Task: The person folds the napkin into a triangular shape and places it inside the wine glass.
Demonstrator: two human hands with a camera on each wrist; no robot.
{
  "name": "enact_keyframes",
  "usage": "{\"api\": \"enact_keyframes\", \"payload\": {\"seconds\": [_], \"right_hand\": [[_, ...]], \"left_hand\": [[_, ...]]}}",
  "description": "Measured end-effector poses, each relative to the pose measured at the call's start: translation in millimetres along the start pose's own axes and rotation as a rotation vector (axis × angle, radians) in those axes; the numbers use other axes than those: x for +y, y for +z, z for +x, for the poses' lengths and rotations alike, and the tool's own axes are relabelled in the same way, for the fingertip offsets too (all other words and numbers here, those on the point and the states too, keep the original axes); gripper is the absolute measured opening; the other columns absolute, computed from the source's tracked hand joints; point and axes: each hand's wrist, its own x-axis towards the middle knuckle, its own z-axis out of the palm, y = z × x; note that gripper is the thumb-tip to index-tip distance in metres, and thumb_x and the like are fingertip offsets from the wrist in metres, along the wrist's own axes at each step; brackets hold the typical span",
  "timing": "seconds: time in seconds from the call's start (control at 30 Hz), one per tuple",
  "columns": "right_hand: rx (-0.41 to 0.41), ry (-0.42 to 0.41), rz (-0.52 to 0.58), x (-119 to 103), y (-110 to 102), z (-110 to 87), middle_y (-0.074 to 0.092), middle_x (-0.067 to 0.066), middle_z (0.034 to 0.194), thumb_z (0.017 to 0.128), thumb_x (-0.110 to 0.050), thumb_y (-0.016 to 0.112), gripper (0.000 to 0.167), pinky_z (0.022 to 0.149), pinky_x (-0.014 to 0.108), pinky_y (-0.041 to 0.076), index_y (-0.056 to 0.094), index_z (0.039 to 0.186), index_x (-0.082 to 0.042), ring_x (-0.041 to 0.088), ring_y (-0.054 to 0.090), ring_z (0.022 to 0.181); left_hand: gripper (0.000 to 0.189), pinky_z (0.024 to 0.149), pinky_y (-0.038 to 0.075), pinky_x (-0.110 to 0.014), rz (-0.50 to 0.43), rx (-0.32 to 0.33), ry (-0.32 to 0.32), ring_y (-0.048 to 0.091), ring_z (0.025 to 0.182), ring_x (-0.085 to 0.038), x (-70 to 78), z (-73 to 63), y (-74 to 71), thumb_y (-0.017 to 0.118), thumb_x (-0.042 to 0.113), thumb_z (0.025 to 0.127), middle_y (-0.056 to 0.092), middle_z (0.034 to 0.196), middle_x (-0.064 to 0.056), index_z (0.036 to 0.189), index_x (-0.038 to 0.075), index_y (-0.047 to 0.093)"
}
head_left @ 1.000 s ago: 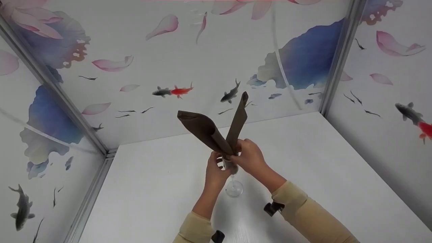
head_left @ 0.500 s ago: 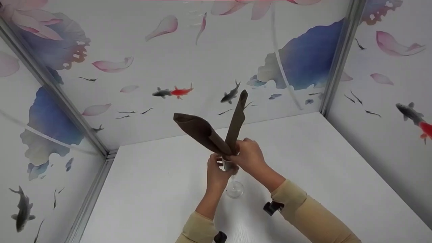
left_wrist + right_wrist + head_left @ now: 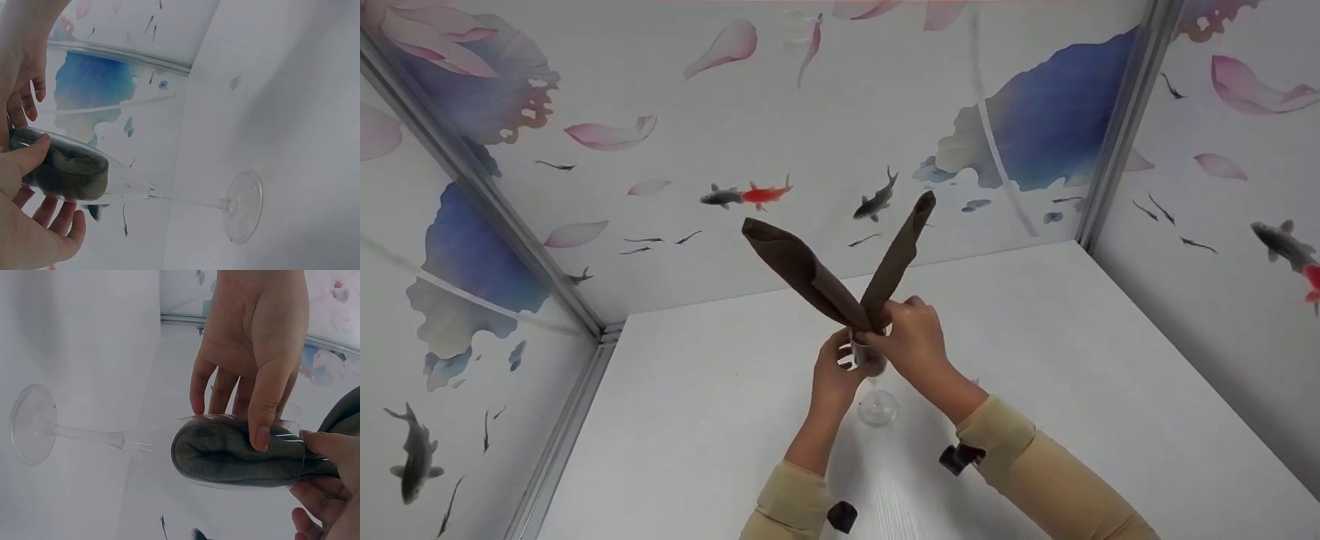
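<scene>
A dark brown cloth napkin [image 3: 817,279] stands in a clear stemmed glass [image 3: 877,409], its two rolled ends rising apart in a V. My left hand [image 3: 835,379] grips the glass around its bowl, thumb on one side and fingers on the other. At the rim, my right hand [image 3: 916,339] pinches the napkin where its ends meet. The right wrist view shows the folded lower part of the napkin [image 3: 225,453] inside the bowl, above the bare lower bowl and stem [image 3: 90,436]. Whether the glass foot [image 3: 243,208] touches the table, I cannot tell.
A white table [image 3: 697,420] lies beneath the hands. White panels [image 3: 675,97] printed with fish, petals and blue leaves rise at the back and both sides, joined by metal corner posts [image 3: 1121,124]. Dark wrist devices [image 3: 962,456] sit at the cuffs.
The napkin's ends have spread wider, the narrow one leaning further right. The head view has shifted slightly. Both hands keep their places on glass and napkin.
</scene>
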Motion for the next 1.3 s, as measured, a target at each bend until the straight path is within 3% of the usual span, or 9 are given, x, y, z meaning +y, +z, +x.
{"api": "enact_keyframes", "payload": {"seconds": [0.17, 0.47, 0.67, 0.83, 0.97, 1.1, 1.3], "right_hand": [[-0.019, -0.033, 0.008, 3, -2, 0.2, 0.07, -0.003, 0.079, 0.072, -0.024, 0.088, 0.027, 0.074, 0.04, 0.044, 0.072, 0.09, -0.012, 0.022, 0.054, 0.082], [-0.021, -0.045, -0.024, 6, -9, 0.4, 0.068, 0.002, 0.086, 0.082, -0.024, 0.08, 0.018, 0.078, 0.042, 0.045, 0.071, 0.091, -0.011, 0.025, 0.055, 0.09], [0.062, -0.12, -0.047, 10, -14, -2.2, 0.069, 0.001, 0.09, 0.083, -0.019, 0.079, 0.016, 0.078, 0.044, 0.046, 0.072, 0.094, -0.011, 0.025, 0.056, 0.09], [0.172, -0.205, -0.045, 10, -16, -2.8, 0.067, 0.001, 0.085, 0.08, -0.012, 0.08, 0.013, 0.075, 0.044, 0.046, 0.071, 0.089, -0.01, 0.023, 0.056, 0.085], [0.214, -0.282, -0.027, 6, -16, -2.1, 0.063, 0.003, 0.083, 0.081, -0.009, 0.079, 0.01, 0.072, 0.042, 0.045, 0.07, 0.086, -0.009, 0.023, 0.054, 0.082], [0.159, -0.355, 0.01, 2, -14, -1.0, 0.063, 0.006, 0.094, 0.082, -0.01, 0.077, 0.013, 0.079, 0.04, 0.048, 0.071, 0.093, -0.006, 0.024, 0.055, 0.092], [0.028, -0.389, -0.023, -1, -6, -0.4, 0.063, 0.013, 0.119, 0.085, -0.016, 0.075, 0.035, 0.101, 0.042, 0.042, 0.068, 0.114, 0.002, 0.029, 0.053, 0.119]], "left_hand": [[0.068, 0.098, 0.045, -0.042, -0.038, -0.02, 0.015, 0.052, 0.122, -0.031, -3.6, 2.8, -0.4, 0.076, 0.016, 0.085, 0.045, 0.137, -0.016, 0.142, 0.001, 0.042], [0.069, 0.101, 0.043, -0.037, -0.069, -0.092, 0.022, 0.046, 0.129, -0.034, -7.2, 11.2, -4.6, 0.074, 0.014, 0.088, 0.039, 0.143, -0.018, 0.145, 0.001, 0.037], [0.07, 0.102, 0.042, -0.034, -0.103, -0.092, 0.031, 0.045, 0.131, -0.031, -9.6, 12.8, -6.7, 0.073, 0.013, 0.088, 0.043, 0.144, -0.015, 0.147, 0.005, 0.037], [0.067, 0.102, 0.042, -0.038, -0.074, -0.08, 0.027, 0.046, 0.13, -0.028, -11.3, 12.7, -7.5, 0.072, 0.017, 0.089, 0.047, 0.143, -0.01, 0.147, 0.011, 0.039], [0.064, 0.1, 0.043, -0.04, -0.044, -0.071, 0.028, 0.048, 0.127, -0.026, -13.0, 13.4, -8.9, 0.071, 0.021, 0.09, 0.048, 0.142, -0.008, 0.146, 0.014, 0.04], [0.063, 0.099, 0.043, -0.039, -0.04, -0.072, 0.025, 0.048, 0.126, -0.024, -14.6, 14.2, -10.5, 0.07, 0.022, 0.091, 0.048, 0.142, -0.008, 0.145, 0.014, 0.039], [0.061, 0.099, 0.043, -0.039, -0.05, -0.073, 0.04, 0.049, 0.126, -0.025, -14.9, 13.7, -10.7, 0.069, 0.021, 0.092, 0.047, 0.143, -0.008, 0.146, 0.013, 0.04]]}}
